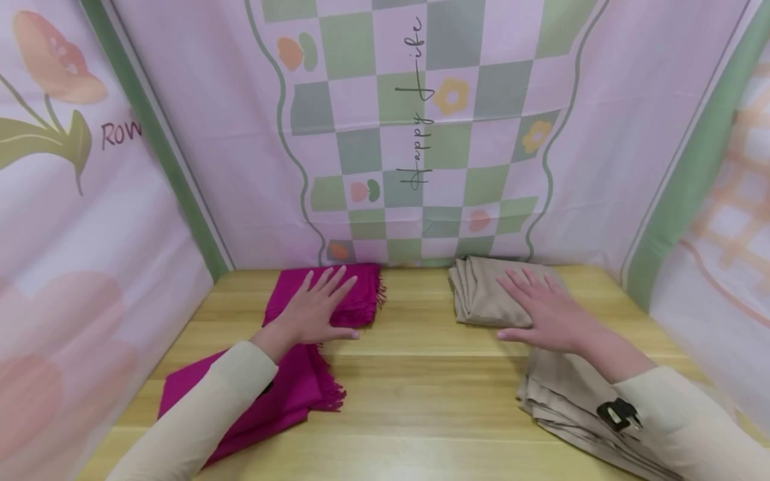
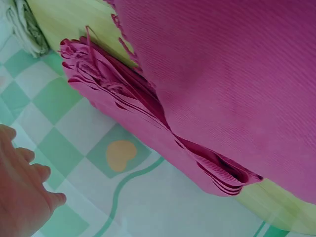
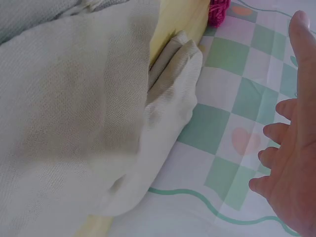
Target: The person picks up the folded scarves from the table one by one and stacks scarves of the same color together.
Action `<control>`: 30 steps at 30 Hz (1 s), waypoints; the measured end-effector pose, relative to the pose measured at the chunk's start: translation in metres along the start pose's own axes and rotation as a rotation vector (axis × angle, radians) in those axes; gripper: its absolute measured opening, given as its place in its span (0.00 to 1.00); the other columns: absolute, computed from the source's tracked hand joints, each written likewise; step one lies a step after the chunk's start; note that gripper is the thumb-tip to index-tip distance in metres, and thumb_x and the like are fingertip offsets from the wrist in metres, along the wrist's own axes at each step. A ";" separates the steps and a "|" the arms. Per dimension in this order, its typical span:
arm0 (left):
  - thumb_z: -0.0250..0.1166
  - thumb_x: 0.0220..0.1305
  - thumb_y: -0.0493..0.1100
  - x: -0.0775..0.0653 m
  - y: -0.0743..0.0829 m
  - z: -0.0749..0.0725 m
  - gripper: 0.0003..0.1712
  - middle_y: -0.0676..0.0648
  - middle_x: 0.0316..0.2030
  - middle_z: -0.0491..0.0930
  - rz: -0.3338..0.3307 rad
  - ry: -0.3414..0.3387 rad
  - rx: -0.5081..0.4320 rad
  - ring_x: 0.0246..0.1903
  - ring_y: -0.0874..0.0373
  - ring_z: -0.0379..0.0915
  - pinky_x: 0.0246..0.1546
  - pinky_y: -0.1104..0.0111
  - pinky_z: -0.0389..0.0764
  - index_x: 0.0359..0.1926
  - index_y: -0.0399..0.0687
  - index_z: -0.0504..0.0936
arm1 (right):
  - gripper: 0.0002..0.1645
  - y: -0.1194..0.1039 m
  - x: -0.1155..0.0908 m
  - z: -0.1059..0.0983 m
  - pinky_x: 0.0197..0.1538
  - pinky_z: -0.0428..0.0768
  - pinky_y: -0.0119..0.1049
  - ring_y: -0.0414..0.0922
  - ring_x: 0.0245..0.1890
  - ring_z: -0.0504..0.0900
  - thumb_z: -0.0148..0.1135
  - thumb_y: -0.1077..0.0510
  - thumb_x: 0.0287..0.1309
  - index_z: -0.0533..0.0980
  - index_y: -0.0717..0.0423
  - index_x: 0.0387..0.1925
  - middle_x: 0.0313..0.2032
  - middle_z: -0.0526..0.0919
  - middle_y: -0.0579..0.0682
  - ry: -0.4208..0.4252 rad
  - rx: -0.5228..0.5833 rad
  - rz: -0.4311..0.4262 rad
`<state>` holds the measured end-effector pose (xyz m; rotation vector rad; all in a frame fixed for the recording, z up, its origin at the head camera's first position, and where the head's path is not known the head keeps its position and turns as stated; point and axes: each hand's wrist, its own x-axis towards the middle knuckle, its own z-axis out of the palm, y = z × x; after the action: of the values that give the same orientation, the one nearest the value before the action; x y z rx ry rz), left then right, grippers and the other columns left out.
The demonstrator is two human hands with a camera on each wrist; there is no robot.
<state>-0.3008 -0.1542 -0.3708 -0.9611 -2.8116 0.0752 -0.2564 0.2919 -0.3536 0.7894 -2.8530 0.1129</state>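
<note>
My left hand [image 1: 314, 312] is spread flat with fingers apart, over the near part of a folded magenta scarf [image 1: 361, 294] with fringe at the back left. A second magenta scarf [image 1: 289, 394], folded and fringed, lies nearer, partly under the left sleeve in view. On the other side my right hand [image 1: 550, 314], fingers spread, is over a folded beige cloth [image 1: 481, 294] at the back right. Another folded beige cloth [image 1: 559, 387] lies nearer, partly hidden by the right forearm. Neither hand grips anything; whether they touch the cloths cannot be told.
All the cloths lie on a light wooden table [image 1: 415, 387]. A checkered fabric curtain [image 1: 403, 147] hangs behind its far edge, with more printed fabric at the left and right. A small black clip-like object [image 1: 618, 414] shows by the right sleeve.
</note>
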 end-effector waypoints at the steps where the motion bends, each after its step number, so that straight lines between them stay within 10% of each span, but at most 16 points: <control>1: 0.51 0.54 0.81 0.000 0.001 -0.001 0.62 0.42 0.76 0.37 0.005 0.006 -0.008 0.73 0.42 0.31 0.68 0.43 0.37 0.77 0.52 0.43 | 0.61 0.000 -0.001 -0.001 0.68 0.40 0.65 0.67 0.71 0.43 0.60 0.27 0.54 0.48 0.58 0.75 0.72 0.48 0.66 0.010 0.002 -0.005; 30: 0.62 0.55 0.73 0.033 0.070 0.003 0.54 0.40 0.70 0.59 0.211 0.165 -0.225 0.67 0.47 0.59 0.64 0.52 0.63 0.74 0.50 0.58 | 0.37 0.021 -0.066 -0.015 0.58 0.66 0.62 0.69 0.55 0.71 0.69 0.48 0.57 0.71 0.70 0.58 0.56 0.73 0.70 0.269 0.095 0.059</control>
<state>-0.2851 -0.0788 -0.3765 -1.2485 -2.5982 -0.2863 -0.2096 0.3447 -0.3523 0.6519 -2.6308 0.3379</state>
